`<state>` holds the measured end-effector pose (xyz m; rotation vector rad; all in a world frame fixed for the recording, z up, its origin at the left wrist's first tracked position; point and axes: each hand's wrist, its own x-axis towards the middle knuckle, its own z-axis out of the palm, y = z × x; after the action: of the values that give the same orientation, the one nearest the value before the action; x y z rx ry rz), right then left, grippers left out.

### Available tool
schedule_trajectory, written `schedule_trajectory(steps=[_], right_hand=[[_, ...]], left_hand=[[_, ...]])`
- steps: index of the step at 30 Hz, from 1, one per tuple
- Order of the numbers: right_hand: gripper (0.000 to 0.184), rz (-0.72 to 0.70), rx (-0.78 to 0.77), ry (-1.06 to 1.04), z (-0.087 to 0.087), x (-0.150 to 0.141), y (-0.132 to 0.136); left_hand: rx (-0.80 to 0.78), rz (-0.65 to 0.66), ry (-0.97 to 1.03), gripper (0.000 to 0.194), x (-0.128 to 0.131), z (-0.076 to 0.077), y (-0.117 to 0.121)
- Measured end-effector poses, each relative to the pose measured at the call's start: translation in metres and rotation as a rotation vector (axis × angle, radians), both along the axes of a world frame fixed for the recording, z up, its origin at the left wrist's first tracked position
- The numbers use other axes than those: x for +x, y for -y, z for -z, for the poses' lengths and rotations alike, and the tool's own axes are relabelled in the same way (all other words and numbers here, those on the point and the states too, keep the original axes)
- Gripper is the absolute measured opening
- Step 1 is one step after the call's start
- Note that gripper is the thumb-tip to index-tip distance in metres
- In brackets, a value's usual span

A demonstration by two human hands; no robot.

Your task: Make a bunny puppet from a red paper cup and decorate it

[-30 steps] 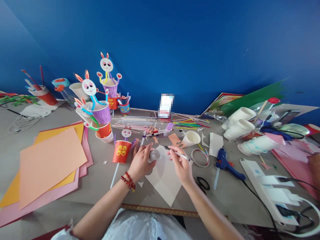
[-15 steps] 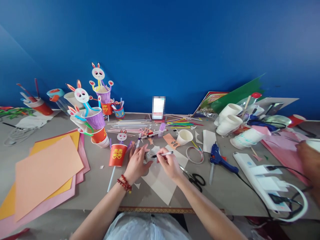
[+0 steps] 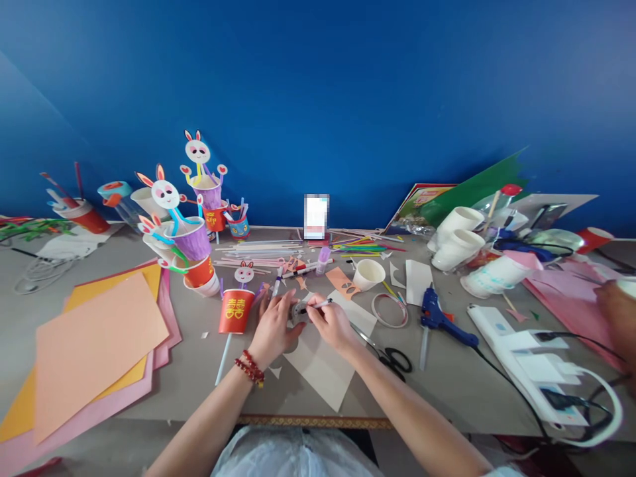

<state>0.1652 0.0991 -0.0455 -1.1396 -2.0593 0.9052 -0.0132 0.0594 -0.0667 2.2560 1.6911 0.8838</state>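
A pen [image 3: 325, 303] is pinched in my right hand [image 3: 330, 324], its tip down on a small round greyish-white piece [image 3: 299, 309]. My left hand [image 3: 272, 326] lies around that piece, fingers on the far side and thumb on the near side, holding it down. Fingers hide part of the piece, so its exact kind is unclear. Beneath both hands spreads a sheet of white paper [image 3: 322, 377]. Scissors [image 3: 395, 361] lie beside my right wrist. To the left of my left hand stands a red paper cup [image 3: 235, 311] with a rabbit head on top.
Rabbit figures [image 3: 165, 194] on stacked cups rise at the back left, behind coloured paper sheets [image 3: 99, 351]. On the right lie a blue glue gun [image 3: 442, 318], a tape roll [image 3: 390, 310] and a power strip [image 3: 521, 364]. Another person's hand [image 3: 616, 318] is at the right edge.
My right hand has shifted slightly left, and the pen with it, over the round piece. My left hand keeps its hold. The whole view has moved a little.
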Motion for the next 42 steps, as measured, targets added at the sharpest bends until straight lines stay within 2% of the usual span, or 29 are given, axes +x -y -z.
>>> schedule_trajectory(steps=[8, 13, 17, 20, 23, 26, 28, 30, 32, 35, 38, 41, 42], right_hand=[[0.021, -0.022, -0.049, 0.004, -0.009, -0.001, -0.017], [0.023, 0.05, -0.027, -0.07, -0.013, 0.007, -0.015], [0.031, 0.209, -0.036, -0.234, 0.001, 0.024, 0.002], [0.036, 0.23, 0.018, -0.22, 0.018, 0.034, 0.017], [0.033, 0.22, 0.103, -0.128, 0.032, 0.036, 0.027], [0.031, 0.222, 0.155, -0.09, 0.038, 0.035, 0.029], [0.031, 0.22, 0.192, -0.093, 0.039, 0.034, 0.029], [0.03, 0.21, 0.236, -0.091, 0.039, 0.033, 0.029], [0.03, 0.193, 0.28, -0.061, 0.037, 0.033, 0.03], [0.03, 0.168, 0.336, 0.024, 0.034, 0.031, 0.034], [0.03, 0.12, 0.403, 0.087, 0.031, 0.031, 0.037], [0.031, 0.066, 0.45, 0.109, 0.032, 0.031, 0.04], [0.032, 0.061, 0.458, 0.109, 0.032, 0.031, 0.04]], left_hand=[[0.001, -0.004, -0.013, 0.07, 0.0, 0.001, 0.001], [-0.009, -0.001, 0.011, 0.07, 0.0, 0.001, 0.001], [-0.017, 0.003, 0.057, 0.07, 0.001, 0.003, 0.0], [-0.063, -0.003, 0.176, 0.068, 0.002, 0.001, -0.002], [-0.088, -0.069, 0.424, 0.063, 0.001, -0.01, -0.002], [-0.019, -0.195, 0.697, 0.057, 0.0, -0.031, 0.003], [0.01, -0.192, 0.831, 0.051, -0.002, -0.047, 0.011], [0.005, -0.17, 0.875, 0.046, -0.006, -0.062, 0.02], [-0.001, -0.155, 0.815, 0.047, -0.013, -0.074, 0.027], [-0.035, -0.134, 0.508, 0.056, -0.027, -0.086, 0.02], [0.001, -0.165, 0.112, 0.058, -0.039, -0.092, -0.015], [-0.134, -0.219, -0.199, 0.058, -0.038, -0.092, -0.066], [-0.156, -0.222, -0.233, 0.058, -0.035, -0.09, -0.083]])
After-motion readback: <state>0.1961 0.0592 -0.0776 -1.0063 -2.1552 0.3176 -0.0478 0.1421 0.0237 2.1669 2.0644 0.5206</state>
